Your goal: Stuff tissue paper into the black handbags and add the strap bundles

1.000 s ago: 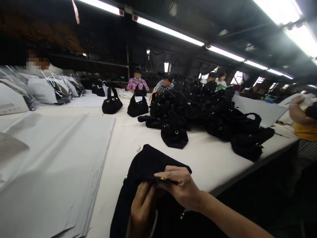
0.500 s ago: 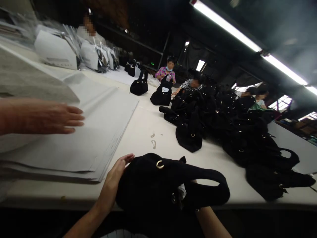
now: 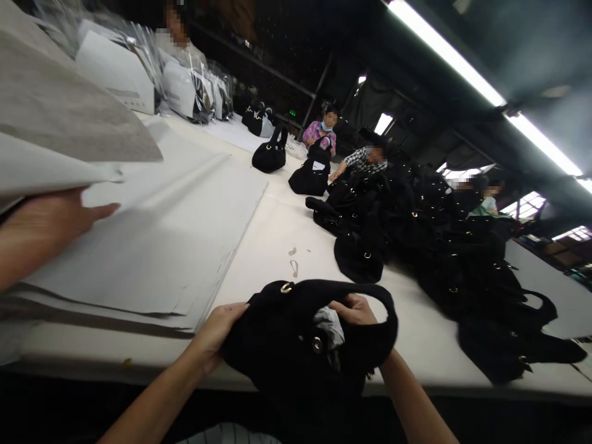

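A black handbag (image 3: 277,333) with a looped handle and gold rings is held between my hands at the table's near edge. My left hand (image 3: 222,330) grips its left side, the fingers partly behind the fabric. Through the handle loop shows my right hand (image 3: 356,310), bent over the bag's rim on the right. Crumpled pale stuffing paper (image 3: 330,327) sticks out of the bag's opening, near a round metal snap (image 3: 317,345).
A stack of large pale paper sheets (image 3: 185,246) lies left, where a co-worker's hand (image 3: 50,222) lifts a sheet. A heap of black handbags (image 3: 407,228) fills the right. Plastic-wrapped bags (image 3: 115,71) stand far left. Other people sit beyond the table (image 3: 268,246).
The handbag has tilted so its opening and stuffing face me more. My right hand has come into view through the handle. The co-worker's hand has gone under a sheet at left.
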`<state>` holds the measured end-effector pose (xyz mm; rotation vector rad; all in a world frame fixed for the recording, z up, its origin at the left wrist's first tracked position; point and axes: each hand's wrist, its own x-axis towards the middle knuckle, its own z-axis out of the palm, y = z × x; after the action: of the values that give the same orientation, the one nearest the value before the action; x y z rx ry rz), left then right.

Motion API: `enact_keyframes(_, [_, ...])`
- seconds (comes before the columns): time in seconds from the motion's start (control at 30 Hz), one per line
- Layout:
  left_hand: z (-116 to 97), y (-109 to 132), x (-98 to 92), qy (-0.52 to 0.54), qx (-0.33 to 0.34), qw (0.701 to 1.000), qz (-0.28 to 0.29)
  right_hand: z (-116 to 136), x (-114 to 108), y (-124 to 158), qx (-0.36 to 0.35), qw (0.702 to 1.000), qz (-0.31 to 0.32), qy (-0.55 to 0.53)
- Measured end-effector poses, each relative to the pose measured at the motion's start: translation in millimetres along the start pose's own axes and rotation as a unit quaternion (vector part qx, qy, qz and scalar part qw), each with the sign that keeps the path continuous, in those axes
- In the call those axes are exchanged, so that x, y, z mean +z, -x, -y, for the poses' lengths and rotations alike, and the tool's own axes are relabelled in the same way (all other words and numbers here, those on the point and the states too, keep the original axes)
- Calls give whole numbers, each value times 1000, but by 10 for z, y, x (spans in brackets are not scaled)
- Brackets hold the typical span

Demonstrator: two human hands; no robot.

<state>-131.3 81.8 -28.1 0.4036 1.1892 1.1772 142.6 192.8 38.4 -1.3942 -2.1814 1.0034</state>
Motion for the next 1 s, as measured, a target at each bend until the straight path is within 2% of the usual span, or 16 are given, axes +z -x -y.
enact_keyframes(0.03, [-60,-106,-14,-23,8,1000,-1,61,-13,-76,-1,999,-34,2])
enact_keyframes(0.1, [-185,-314,-25,-49,35,998,-21,226,-54,-147,-57,987,-140,45])
enact_keyframes(0.17, [-288,-437,-16,-55,89,991,-84,421,-97,-99,-161,956,-230,87])
enact_keyframes(0.2, [-317,-439,-8,-64,131,980,-133,515,-109,-42,-209,944,-238,92])
enact_keyframes(0.23, [-325,-393,5,-82,182,961,-190,599,-110,24,-241,943,-216,83])
enact_keyframes(0.3, [-281,-168,50,-139,290,897,-302,730,-84,147,-263,957,-111,40])
enact_keyframes(0.37, [-191,157,139,-218,385,825,-352,832,-36,214,-254,967,-7,1])
enact_keyframes(0.4, [-146,318,198,-259,432,797,-333,883,-16,218,-247,969,24,-6])
enact_keyframes(0.5, [-68,638,375,-395,554,706,-196,1064,-15,129,-219,969,109,37])
enact_keyframes(0.57, [-65,684,442,-482,575,642,-161,1192,-66,22,-203,957,190,81])
enact_keyframes(0.63, [-94,653,457,-554,538,616,-158,1300,-132,-82,-205,937,263,108])
enact_keyframes(0.7, [-146,612,443,-602,469,632,-133,1370,-180,-156,-210,918,315,117])
enact_keyframes(0.8, [-211,604,404,-597,395,693,-87,1404,-191,-186,-198,902,365,118])
enact_keyframes(0.9, [-184,615,353,-491,380,782,-57,1385,-158,-160,-169,906,375,100])
enact_keyframes(0.97, [-104,599,328,-397,354,843,-76,1359,-142,-155,-143,909,383,78])
enact_keyframes(1.0, [-53,581,326,-354,346,864,-95,1343,-139,-163,-132,909,389,67])
